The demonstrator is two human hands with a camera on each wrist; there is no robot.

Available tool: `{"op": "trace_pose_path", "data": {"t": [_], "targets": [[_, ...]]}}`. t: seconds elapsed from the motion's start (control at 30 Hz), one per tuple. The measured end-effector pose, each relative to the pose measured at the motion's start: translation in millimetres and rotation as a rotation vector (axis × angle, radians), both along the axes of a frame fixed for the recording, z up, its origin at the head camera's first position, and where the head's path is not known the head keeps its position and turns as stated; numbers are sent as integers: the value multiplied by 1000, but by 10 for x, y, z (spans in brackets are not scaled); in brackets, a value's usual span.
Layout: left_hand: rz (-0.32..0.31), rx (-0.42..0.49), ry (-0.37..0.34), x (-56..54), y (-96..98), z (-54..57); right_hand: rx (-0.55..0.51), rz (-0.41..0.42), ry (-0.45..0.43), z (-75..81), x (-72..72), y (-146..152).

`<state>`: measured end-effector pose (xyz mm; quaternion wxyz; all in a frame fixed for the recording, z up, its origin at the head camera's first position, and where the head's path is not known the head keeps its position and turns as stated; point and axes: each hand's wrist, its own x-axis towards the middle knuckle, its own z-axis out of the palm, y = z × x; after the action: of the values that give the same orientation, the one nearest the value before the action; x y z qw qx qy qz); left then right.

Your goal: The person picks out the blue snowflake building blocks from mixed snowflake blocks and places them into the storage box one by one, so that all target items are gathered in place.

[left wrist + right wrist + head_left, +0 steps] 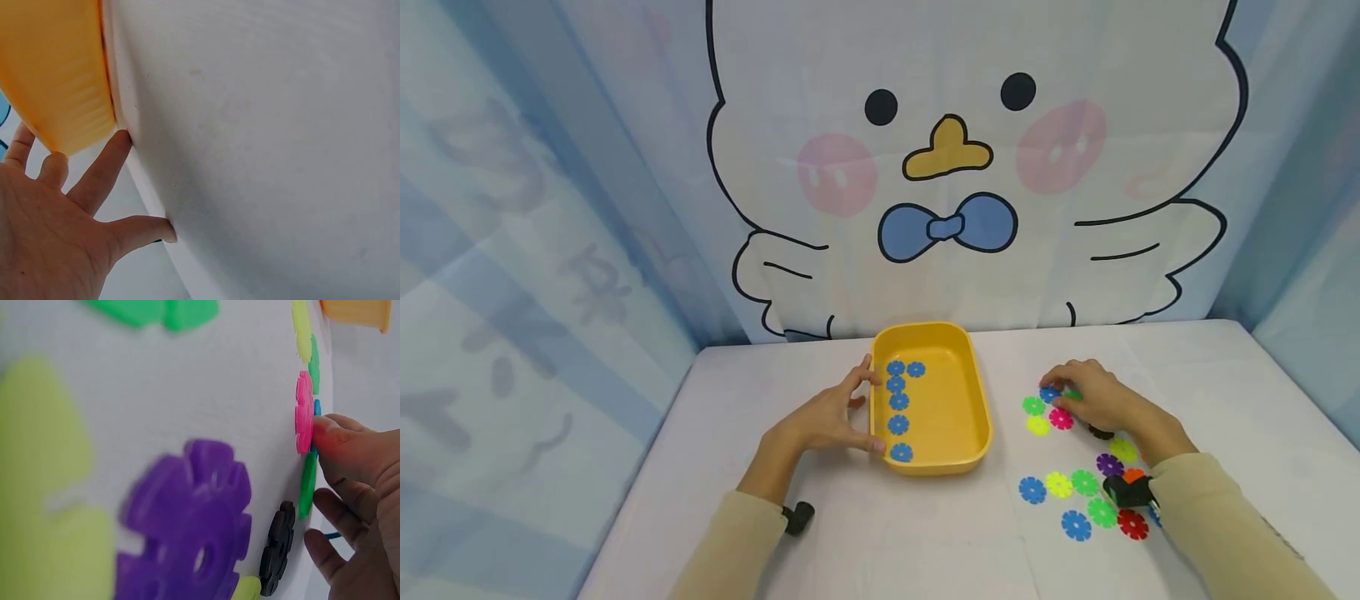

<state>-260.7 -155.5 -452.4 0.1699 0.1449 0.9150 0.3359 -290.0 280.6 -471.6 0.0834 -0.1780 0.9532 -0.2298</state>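
Observation:
A yellow tray (pixel 951 408) stands at the middle of the table, with several blue flower-shaped discs (pixel 898 402) in it, mostly in a column along its left wall. My left hand (pixel 827 419) rests against the tray's left side, fingers and thumb spread and fairly straight. To the right, my right hand (pixel 1101 398) pinches another blue disc (pixel 1049 395) between thumb and fingers, down at the table surface. Close by lie a pink disc (pixel 1061 418), a green disc (pixel 1033 406) and a black disc (pixel 1101 432), the last partly under the hand.
Nearer the front right lie more loose discs, including a purple disc (pixel 1109 465), a red disc (pixel 1132 524) and a blue disc (pixel 1032 490). The right sleeve (pixel 1217 508) covers part of this group. A curtain with a cartoon print (pixel 947 283) hangs behind the table.

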Motion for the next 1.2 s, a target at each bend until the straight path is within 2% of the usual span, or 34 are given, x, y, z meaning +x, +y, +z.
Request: {"op": "trace_pose_path", "data": {"t": [0.37, 0.57, 0.8, 1.2], "targets": [[-16, -3, 9, 5, 5, -20, -19, -1, -27, -4, -16, -8], [-13, -5, 2, 3, 4, -31, -17, 45, 7, -13, -17, 35], [-5, -13, 11, -4, 11, 2, 30, 33, 28, 24, 14, 59], [20, -15, -4, 11, 33, 6, 62, 66, 59, 43, 35, 53]]}}
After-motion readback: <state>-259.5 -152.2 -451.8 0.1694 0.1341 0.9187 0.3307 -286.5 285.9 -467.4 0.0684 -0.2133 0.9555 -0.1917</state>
